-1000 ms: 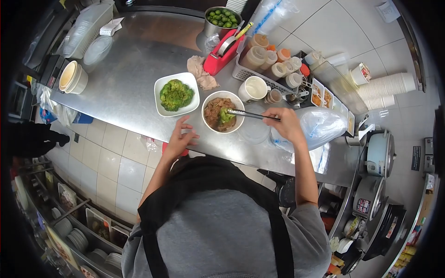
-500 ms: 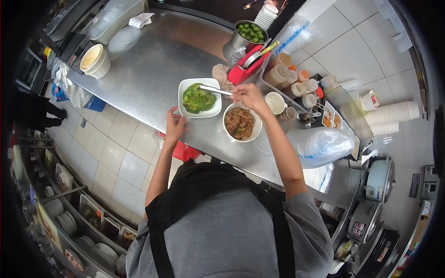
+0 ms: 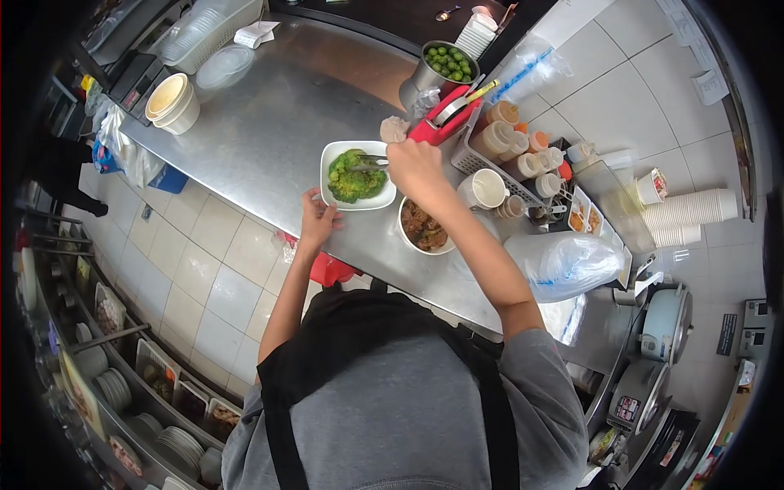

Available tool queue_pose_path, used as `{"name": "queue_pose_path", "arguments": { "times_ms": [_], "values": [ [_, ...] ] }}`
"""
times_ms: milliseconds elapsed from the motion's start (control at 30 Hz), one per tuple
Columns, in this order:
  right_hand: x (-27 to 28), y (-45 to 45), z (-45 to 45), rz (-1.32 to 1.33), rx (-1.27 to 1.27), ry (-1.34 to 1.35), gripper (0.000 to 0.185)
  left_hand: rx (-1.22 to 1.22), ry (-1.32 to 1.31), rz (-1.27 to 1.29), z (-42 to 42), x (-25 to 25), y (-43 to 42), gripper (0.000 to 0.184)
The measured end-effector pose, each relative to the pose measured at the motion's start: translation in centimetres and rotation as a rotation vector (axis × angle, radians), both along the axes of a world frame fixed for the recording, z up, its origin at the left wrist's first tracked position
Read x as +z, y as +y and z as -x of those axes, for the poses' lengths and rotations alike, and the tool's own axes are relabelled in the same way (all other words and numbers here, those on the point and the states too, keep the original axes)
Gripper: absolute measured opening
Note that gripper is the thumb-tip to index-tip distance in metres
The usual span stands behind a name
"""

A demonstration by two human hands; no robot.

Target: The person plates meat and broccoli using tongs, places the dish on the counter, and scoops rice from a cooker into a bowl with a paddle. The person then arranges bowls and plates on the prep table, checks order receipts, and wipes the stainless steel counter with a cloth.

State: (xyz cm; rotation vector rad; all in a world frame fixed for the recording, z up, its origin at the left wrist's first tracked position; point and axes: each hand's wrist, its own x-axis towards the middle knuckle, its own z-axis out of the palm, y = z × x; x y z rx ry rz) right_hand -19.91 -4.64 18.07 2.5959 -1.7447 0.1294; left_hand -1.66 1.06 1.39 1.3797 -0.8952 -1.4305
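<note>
My right hand (image 3: 416, 170) is closed on metal tongs (image 3: 372, 162), whose tips reach into the broccoli (image 3: 351, 181). The broccoli lies in a white square bowl (image 3: 336, 149) on the steel counter. My left hand (image 3: 318, 219) rests at the near left edge of that bowl, its fingers partly curled against the rim. To the right, partly covered by my right forearm, a round white bowl (image 3: 404, 234) holds brown cooked meat (image 3: 425, 229). A white cup (image 3: 487, 189) stands beyond it.
A red tape dispenser (image 3: 439, 117) and a pot of green limes (image 3: 448, 64) stand behind. Sauce bottles (image 3: 516, 147) fill a grey basket. Plastic bags (image 3: 563, 261) lie at the right, stacked tubs (image 3: 174, 104) at the left. A dark-clothed person (image 3: 69, 171) is at the far left.
The tongs have gone from the meat bowl to the broccoli, and their tips now sit in it. My left hand has come to the square bowl's edge. The view has shifted.
</note>
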Motion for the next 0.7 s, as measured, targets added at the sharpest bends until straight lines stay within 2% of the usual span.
{"name": "queue_pose_path", "arguments": {
  "times_ms": [67, 200, 333, 567, 700],
  "values": [
    [-0.9, -0.1, 0.3, 0.038, 0.01, -0.019, 0.016, -0.014, 0.013, -0.005, -0.1, -0.2, -0.1, 0.047],
    [-1.8, 1.1, 3.9, -0.129, -0.135, -0.251, 0.011, 0.023, 0.095, -0.005, 0.2, -0.2, -0.1, 0.046],
    [-4.3, 2.6, 5.7, -0.225, -0.265, -0.366, 0.016, 0.057, 0.176, -0.023, 0.7, 0.7, 0.0, 0.047],
    [-0.9, 2.5, 5.6, -0.172, -0.256, -0.252, 0.018, 0.004, 0.139, -0.029, 0.3, 0.7, 0.0, 0.045],
    [-1.9, 0.8, 3.5, -0.14, -0.239, -0.146, 0.023, -0.011, 0.145, -0.005, 0.4, 0.5, 0.0, 0.044]
  ]
}}
